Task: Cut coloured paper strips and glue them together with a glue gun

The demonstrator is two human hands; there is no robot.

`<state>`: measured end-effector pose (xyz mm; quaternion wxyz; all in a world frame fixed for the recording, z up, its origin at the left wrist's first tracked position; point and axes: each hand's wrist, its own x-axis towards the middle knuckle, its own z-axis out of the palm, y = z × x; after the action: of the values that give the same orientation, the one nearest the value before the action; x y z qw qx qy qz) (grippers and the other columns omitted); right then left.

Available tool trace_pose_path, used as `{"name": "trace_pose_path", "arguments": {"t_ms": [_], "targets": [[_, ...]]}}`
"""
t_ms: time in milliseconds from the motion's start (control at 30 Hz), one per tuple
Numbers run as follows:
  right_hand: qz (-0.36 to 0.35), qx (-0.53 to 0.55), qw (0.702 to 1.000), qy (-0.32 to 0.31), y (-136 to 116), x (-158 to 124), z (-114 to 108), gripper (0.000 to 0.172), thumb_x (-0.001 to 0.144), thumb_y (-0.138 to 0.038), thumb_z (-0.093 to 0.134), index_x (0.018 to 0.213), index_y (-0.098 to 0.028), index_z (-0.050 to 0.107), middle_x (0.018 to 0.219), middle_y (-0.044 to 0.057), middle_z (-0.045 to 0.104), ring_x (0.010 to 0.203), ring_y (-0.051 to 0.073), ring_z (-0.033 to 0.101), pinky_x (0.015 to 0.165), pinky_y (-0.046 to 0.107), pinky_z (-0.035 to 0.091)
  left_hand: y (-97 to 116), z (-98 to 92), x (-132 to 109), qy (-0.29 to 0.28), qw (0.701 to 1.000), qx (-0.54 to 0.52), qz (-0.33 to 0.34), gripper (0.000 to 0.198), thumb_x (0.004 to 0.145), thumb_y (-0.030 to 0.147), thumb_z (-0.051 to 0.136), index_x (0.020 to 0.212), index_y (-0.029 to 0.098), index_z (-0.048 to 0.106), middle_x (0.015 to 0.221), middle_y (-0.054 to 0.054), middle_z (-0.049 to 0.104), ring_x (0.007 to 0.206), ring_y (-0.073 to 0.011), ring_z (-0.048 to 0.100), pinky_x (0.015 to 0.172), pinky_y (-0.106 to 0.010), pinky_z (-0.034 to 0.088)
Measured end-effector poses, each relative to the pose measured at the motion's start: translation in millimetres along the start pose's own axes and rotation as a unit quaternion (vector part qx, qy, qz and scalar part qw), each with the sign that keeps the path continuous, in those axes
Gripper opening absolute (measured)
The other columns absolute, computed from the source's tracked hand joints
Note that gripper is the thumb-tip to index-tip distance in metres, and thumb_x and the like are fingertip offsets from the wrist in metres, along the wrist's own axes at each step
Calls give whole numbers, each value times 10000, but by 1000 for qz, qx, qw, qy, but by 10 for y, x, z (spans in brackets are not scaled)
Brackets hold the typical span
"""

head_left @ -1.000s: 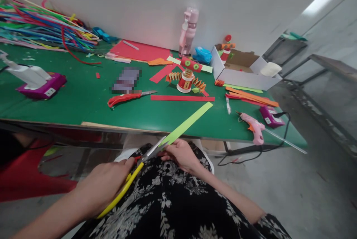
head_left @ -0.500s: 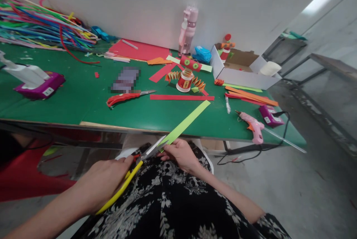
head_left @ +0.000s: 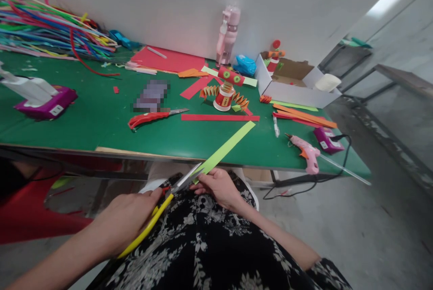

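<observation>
Left hand point(head_left: 126, 220) grips yellow scissors point(head_left: 158, 213), blades set on the near end of a green strip point(head_left: 225, 148); right hand point(head_left: 219, 187) pinches that end over the lap. The strip slants up across the table point(head_left: 101, 123) edge. Beyond lie red scissors point(head_left: 152, 117), a red strip point(head_left: 219, 117) and a glue gun point(head_left: 306, 150).

I cannot see my left hand's point(head_left: 126, 222) fingers, curled out of sight round the yellow scissors point(head_left: 158, 211); the scissor loops are buried in that grip; the near end of the green paper strip point(head_left: 226, 146) vanishes under my right hand point(head_left: 219, 187); a blurred patch point(head_left: 151, 96) on the table point(head_left: 84, 123) is unreadable; the heap of coloured sticks point(head_left: 50, 33) runs off the left edge; the label on the small red cup point(head_left: 223, 97) is too small to read.
</observation>
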<state>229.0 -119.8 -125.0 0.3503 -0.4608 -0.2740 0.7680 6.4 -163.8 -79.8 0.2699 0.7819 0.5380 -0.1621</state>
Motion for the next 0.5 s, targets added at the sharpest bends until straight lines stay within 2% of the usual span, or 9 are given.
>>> {"name": "trace_pose_path", "arguments": {"t_ms": [233,500], "targets": [[-1,-7,1000,-1,11,5,-12,403,555,-430,881,792,-154,707,706,18,725,702,182,736,590,238,549,8,5,7,-21,1000,17,-13,431,897,332,324,1249,206,539,1064,-133,750,966,-343,716,775,-431,508],[1,-8,1000,2,24,11,-14,431,527,-463,884,769,-160,697,689,13,725,681,179,734,558,222,529,78,-79,-6,-44,999,2,-5,485,890,308,276,1284,162,520,1061,-161,744,965,-385,708,789,-499,509]]}}
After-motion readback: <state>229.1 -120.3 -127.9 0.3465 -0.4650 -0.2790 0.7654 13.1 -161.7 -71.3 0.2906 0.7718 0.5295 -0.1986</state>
